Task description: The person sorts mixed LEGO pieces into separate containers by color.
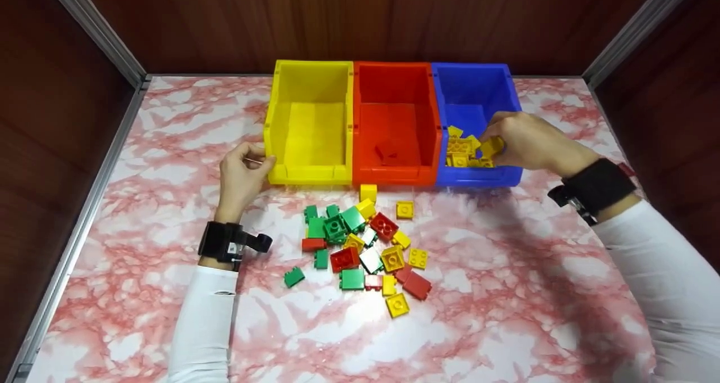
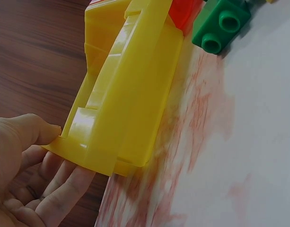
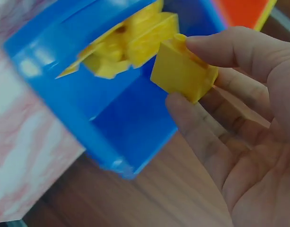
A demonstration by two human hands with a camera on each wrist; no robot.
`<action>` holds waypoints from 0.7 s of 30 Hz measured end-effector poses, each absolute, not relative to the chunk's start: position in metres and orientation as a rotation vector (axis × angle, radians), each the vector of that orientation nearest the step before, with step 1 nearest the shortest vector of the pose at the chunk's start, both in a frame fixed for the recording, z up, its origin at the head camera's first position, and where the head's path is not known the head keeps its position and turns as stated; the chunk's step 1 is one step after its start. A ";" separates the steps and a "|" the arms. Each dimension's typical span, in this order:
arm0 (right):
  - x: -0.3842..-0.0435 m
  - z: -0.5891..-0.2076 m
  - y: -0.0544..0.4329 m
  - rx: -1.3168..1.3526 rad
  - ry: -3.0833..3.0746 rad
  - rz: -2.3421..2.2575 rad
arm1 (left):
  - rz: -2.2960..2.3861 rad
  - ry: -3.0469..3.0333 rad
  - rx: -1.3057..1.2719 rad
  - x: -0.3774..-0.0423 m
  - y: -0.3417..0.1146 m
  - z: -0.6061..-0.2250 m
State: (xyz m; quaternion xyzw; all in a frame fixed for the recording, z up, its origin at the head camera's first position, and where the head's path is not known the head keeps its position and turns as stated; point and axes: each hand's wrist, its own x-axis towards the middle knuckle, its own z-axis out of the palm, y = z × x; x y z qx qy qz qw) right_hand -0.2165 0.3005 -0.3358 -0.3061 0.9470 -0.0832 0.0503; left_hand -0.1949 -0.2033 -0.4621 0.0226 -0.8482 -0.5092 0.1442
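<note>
Over the front of the blue bin (image 1: 478, 176), my right hand (image 1: 520, 141) holds a yellow toy brick (image 3: 180, 71) between thumb and fingers. Several yellow bricks (image 1: 460, 147) lie in that bin just beneath it. At the left, my left hand (image 1: 244, 172) grips the front left edge of the yellow bin (image 1: 309, 175). The left wrist view has the thumb on top of the edge and the fingers against its outer side. Between these two bins stands the red bin (image 1: 396, 178), with a red brick (image 1: 386, 152) on its floor.
A loose pile of green bricks (image 1: 352, 280), red bricks (image 1: 416, 284) and yellow bricks (image 1: 397, 305) spreads over the marbled table (image 1: 169, 203) in front of the bins. Dark wood-look panels (image 1: 394, 17) with metal frame edges stand behind and at both sides.
</note>
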 end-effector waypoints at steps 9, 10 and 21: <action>-0.237 -0.362 0.307 -0.770 2.849 -0.131 | -1.481 -2.470 0.096 -0.195 -0.203 -0.462; -0.237 -0.365 0.306 -0.765 2.846 -0.127 | -1.483 -2.470 0.097 -0.195 -0.203 -0.461; -0.243 -0.375 0.307 -0.734 2.836 -0.107 | -1.464 -2.468 0.070 -0.194 -0.204 -0.461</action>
